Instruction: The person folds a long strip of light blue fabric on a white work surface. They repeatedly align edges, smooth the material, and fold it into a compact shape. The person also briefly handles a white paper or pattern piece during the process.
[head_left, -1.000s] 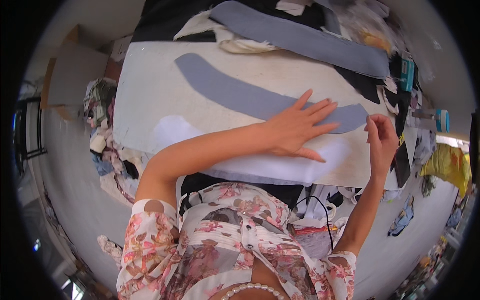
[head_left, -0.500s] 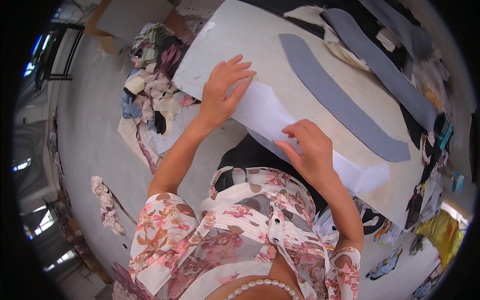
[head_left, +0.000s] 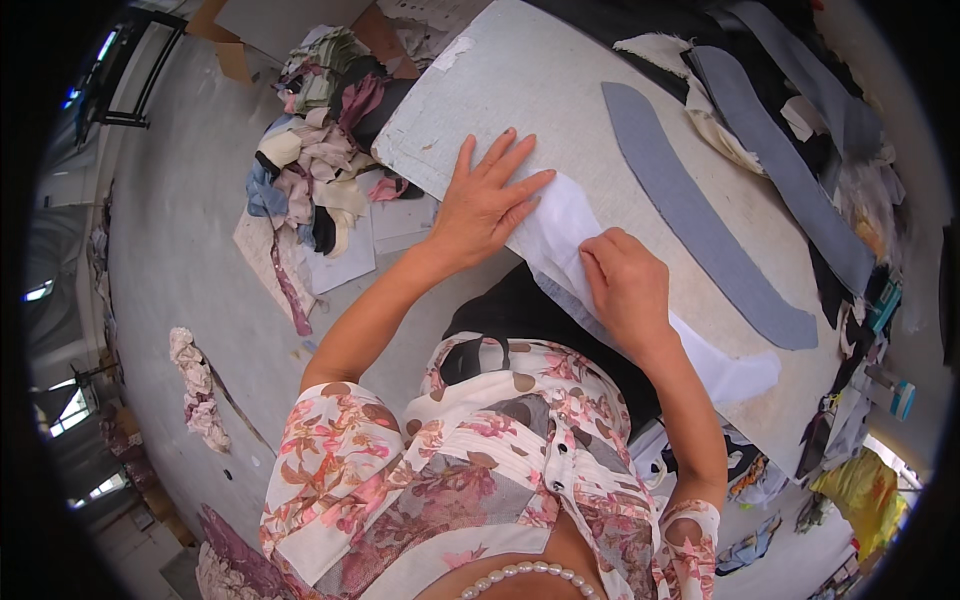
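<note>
A thin white curved strip of material [head_left: 563, 222] lies along the near edge of a pale worktable [head_left: 520, 80], in front of my body. My left hand [head_left: 484, 208] rests with fingers spread, flat at the strip's left end and on the tabletop. Thumb and fingers of my right hand [head_left: 628, 288] pinch together at the strip's middle, where it wrinkles; part of the strip is hidden beneath this hand. The strip's right end [head_left: 735, 372] lies loose. Beyond it, apart from both hands, a blue-grey curved fabric piece [head_left: 700, 220] lies flat.
More blue-grey curved pieces [head_left: 785, 165] lie at the far right over black and cream cloth. A heap of fabric scraps [head_left: 310, 175] sits beyond the table's left corner. A yellow bag [head_left: 862, 490] stands at the lower right, and a crumpled cloth [head_left: 200, 390] lies on the floor left.
My left hand has come down flat with its fingers spread wider. My right hand has closed from a loose curl into a pinch on the white strip, which is now wrinkled. The view has shifted slightly.
</note>
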